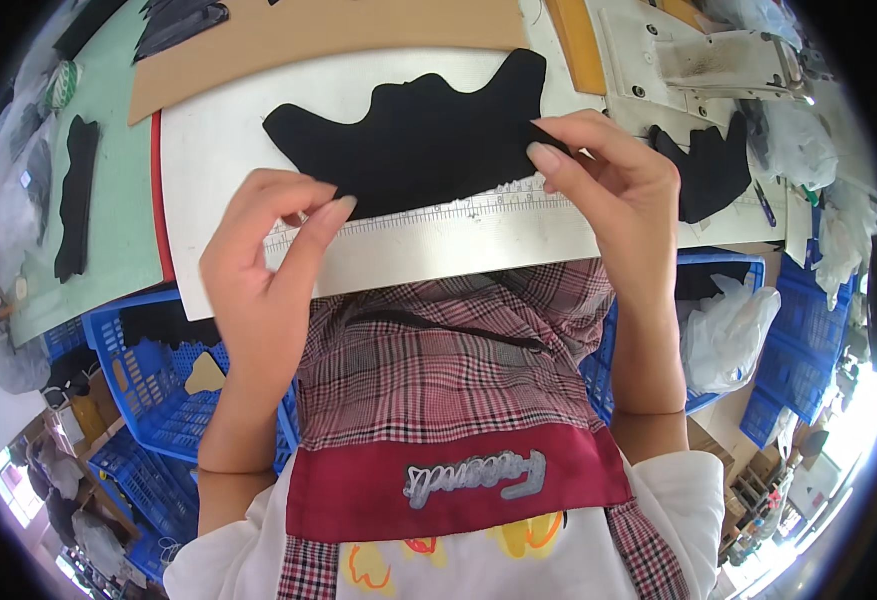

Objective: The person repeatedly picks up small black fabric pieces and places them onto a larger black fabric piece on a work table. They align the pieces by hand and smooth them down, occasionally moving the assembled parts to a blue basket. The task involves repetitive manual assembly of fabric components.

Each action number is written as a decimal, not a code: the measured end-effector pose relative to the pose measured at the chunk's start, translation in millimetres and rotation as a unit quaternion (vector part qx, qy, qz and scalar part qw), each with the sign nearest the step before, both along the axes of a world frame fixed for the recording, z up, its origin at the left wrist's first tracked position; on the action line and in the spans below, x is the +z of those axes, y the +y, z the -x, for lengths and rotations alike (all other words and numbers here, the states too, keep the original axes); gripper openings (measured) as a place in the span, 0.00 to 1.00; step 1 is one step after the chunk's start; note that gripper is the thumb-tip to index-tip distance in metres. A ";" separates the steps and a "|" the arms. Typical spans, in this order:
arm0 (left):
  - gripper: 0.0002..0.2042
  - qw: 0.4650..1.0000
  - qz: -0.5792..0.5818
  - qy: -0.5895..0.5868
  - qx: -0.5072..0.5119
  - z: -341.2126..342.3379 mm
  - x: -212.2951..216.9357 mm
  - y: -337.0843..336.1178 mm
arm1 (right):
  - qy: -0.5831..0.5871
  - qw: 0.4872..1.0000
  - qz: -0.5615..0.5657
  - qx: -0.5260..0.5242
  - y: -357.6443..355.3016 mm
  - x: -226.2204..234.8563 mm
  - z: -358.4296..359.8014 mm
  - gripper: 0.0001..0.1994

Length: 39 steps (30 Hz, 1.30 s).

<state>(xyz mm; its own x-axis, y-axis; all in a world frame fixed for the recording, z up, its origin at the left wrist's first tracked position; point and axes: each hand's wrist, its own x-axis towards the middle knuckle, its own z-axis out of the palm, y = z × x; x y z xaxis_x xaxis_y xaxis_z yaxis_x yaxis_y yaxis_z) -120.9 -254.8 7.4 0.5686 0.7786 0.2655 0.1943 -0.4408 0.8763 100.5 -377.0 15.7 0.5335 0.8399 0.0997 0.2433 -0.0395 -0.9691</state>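
Head view: the left hand (268,230) pinches the lower left corner of a wavy-edged black fabric piece (413,135) between thumb and fingers, while the right hand (613,180) pinches its right edge likewise. The piece lies spread over a smooth white tabletop (223,160), just above a pale graduated ruler strip (458,210). Right of the right hand lies a smaller black scalloped fabric piece (708,175).
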 end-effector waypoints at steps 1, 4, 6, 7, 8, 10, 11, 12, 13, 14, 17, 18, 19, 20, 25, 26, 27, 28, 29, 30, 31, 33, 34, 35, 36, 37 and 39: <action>0.03 1.000 0.025 0.010 0.006 -2.7 -6.3 1.5 | -0.008 1.000 0.008 -0.009 2.6 -6.8 -1.4 0.10; 0.03 0.995 0.054 0.075 0.029 -9.3 -12.3 0.3 | -0.016 0.998 0.046 -0.028 6.8 -25.0 -7.5 0.09; 0.06 0.992 0.075 0.089 0.039 -13.5 -12.1 -2.0 | -0.012 0.996 0.089 -0.025 6.8 -28.8 -10.4 0.08; 0.07 0.991 0.086 0.095 0.044 -14.7 -12.3 -2.4 | -0.017 0.995 0.095 -0.022 7.5 -29.3 -10.8 0.08; 0.08 0.991 0.088 0.093 0.044 -14.5 -15.2 -1.4 | -0.021 0.995 0.099 -0.021 8.2 -29.4 -10.3 0.07; 0.11 0.991 0.091 0.087 0.045 -13.7 -22.7 1.9 | -0.020 0.994 0.102 -0.021 9.4 -31.8 -10.0 0.07; 0.12 0.991 0.093 0.092 0.041 -14.2 -23.6 3.3 | -0.015 0.994 0.102 -0.024 10.0 -34.4 -10.6 0.07; 0.13 0.990 0.095 0.097 0.038 -14.7 -23.9 4.5 | -0.009 0.994 0.102 -0.027 10.1 -36.4 -10.7 0.06; 0.14 0.989 0.097 0.102 0.034 -15.0 -24.1 5.3 | -0.012 0.994 0.104 -0.032 9.9 -37.8 -10.0 0.06; 0.15 0.989 0.095 0.106 0.034 -15.3 -23.7 5.8 | -0.015 0.994 0.104 -0.035 10.7 -38.4 -9.6 0.06; 0.15 0.989 0.092 0.115 0.033 -15.6 -23.6 6.7 | -0.023 0.995 0.085 -0.039 12.0 -40.9 -8.5 0.07; 0.16 0.988 0.094 0.115 0.032 -15.4 -24.0 7.4 | -0.025 0.996 0.075 -0.039 12.1 -41.6 -8.0 0.08; 0.16 0.988 0.095 0.115 0.031 -15.3 -24.5 8.1 | -0.029 0.996 0.080 -0.042 12.2 -41.3 -7.6 0.08; 0.16 0.988 0.094 0.115 0.030 -14.9 -24.6 8.5 | -0.033 0.995 0.085 -0.042 13.0 -39.9 -7.2 0.09; 0.16 0.987 0.105 0.111 0.039 -17.4 -20.4 8.1 | -0.052 0.993 0.093 -0.047 13.8 -39.0 -5.6 0.11; 0.16 0.987 0.108 0.108 0.040 -18.0 -19.8 7.9 | -0.057 0.992 0.099 -0.048 13.9 -38.7 -5.2 0.11; 0.16 0.987 0.110 0.106 0.042 -18.5 -19.3 7.7 | -0.062 0.991 0.105 -0.049 14.0 -38.5 -4.8 0.10; 0.16 0.987 0.112 0.103 0.043 -18.5 -19.1 7.8 | -0.066 0.991 0.105 -0.049 14.7 -37.8 -4.4 0.11; 0.17 0.987 0.115 0.100 0.044 -18.1 -19.8 8.0 | -0.070 0.991 0.106 -0.049 15.4 -36.9 -4.0 0.11; 0.17 0.987 0.117 0.097 0.045 -17.6 -20.9 8.5 | -0.073 0.990 0.107 -0.048 15.7 -36.4 -3.7 0.11; 0.17 0.987 0.120 0.094 0.046 -17.3 -21.6 8.8 | -0.076 0.990 0.107 -0.048 15.9 -36.5 -3.8 0.11; 0.17 0.988 0.111 0.096 0.042 -17.4 -21.6 8.8 | -0.081 0.990 0.107 -0.048 15.8 -37.4 -4.0 0.11; 0.17 0.989 0.107 0.097 0.040 -17.4 -21.7 8.7 | -0.082 0.990 0.106 -0.048 15.9 -37.4 -3.8 0.11; 0.17 0.989 0.106 0.095 0.041 -17.4 -22.6 8.6 | -0.082 0.990 0.106 -0.049 15.8 -37.6 -3.7 0.11; 0.17 0.989 0.105 0.093 0.042 -17.3 -23.6 8.5 | -0.083 0.990 0.105 -0.050 15.8 -37.7 -3.5 0.10; 0.17 0.989 0.105 0.091 0.042 -17.2 -24.4 8.3 | -0.084 0.990 0.104 -0.050 15.8 -38.0 -3.4 0.10; 0.17 0.989 0.098 0.099 0.047 -17.2 -24.8 7.9 | -0.086 0.990 0.102 -0.049 16.0 -38.4 -3.4 0.11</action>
